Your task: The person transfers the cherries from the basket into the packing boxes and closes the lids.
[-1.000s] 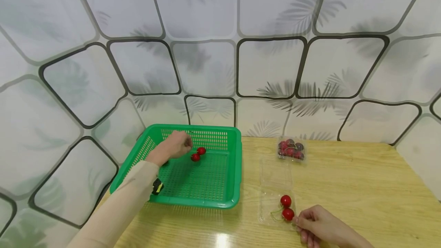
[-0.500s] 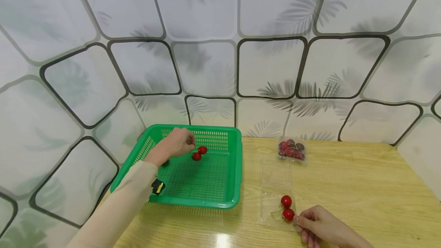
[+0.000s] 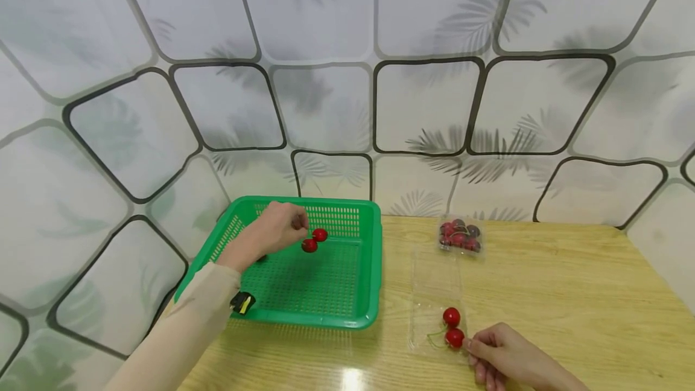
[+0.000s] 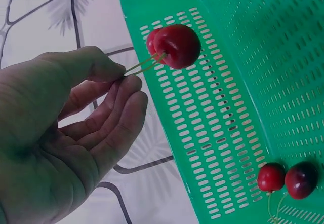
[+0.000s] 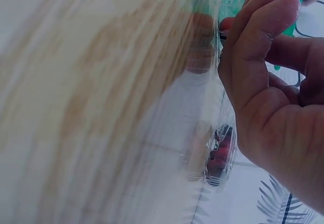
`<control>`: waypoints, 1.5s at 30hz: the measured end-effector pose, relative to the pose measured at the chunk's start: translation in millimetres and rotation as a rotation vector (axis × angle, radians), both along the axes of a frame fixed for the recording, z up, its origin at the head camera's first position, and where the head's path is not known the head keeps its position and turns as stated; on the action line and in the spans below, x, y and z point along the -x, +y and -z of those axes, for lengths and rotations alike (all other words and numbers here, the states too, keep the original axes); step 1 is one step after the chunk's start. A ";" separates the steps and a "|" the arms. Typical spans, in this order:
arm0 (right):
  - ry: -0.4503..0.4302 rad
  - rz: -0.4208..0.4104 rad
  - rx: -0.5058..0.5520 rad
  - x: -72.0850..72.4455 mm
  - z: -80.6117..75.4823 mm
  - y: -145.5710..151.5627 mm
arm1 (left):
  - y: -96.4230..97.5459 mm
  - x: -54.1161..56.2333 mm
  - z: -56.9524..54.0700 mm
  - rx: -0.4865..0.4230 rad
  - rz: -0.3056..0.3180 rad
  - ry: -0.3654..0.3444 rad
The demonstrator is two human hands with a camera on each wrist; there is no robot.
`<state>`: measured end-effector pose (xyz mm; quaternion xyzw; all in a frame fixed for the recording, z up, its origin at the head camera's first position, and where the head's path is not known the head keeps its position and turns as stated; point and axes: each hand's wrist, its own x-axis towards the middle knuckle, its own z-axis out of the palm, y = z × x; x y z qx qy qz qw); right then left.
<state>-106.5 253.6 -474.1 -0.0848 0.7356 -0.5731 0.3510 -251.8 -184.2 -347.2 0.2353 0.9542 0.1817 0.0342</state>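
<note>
My left hand point(image 3: 279, 225) is over the green basket point(image 3: 374, 258), pinching thin green stems between thumb and fingertips. From these stems hang two red cherries point(image 4: 178, 46), seen against the basket's slotted wall in the left wrist view. Deeper in the basket lie a red cherry point(image 4: 271, 177) and a darker cherry point(image 4: 301, 180); the left wrist hides most of them in the head view. At the lower right, my right hand point(image 3: 507, 355) pinches the near right edge of an unlidded clear plastic box point(image 3: 420, 324). Inside that box lie two red cherries point(image 3: 452, 317) with green stems.
Farther back on the wooden table point(image 3: 570, 294) stands a clear box of several dark red cherries point(image 3: 460, 235). A patterned curtain point(image 3: 423, 107) rises behind the table and along its left side. The opened box's clear lid point(image 3: 436, 273) lies flat toward the back.
My left hand has shifted slightly right and upward, and the two cherries hanging from it have risen a little. My right hand and the clear box have stayed in place.
</note>
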 end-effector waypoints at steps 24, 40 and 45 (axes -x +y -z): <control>0.007 0.005 -0.036 0.5 -0.3 -1.4 | 36.9 -51.3 -11.1 -0.232 0.045 0.059; 0.006 -0.008 0.018 2.6 -1.1 -1.6 | 56.8 -72.7 -11.0 -0.345 0.120 0.127; 0.001 -0.001 0.006 2.0 -1.2 -2.6 | 62.2 -78.1 -3.4 -0.408 0.139 0.119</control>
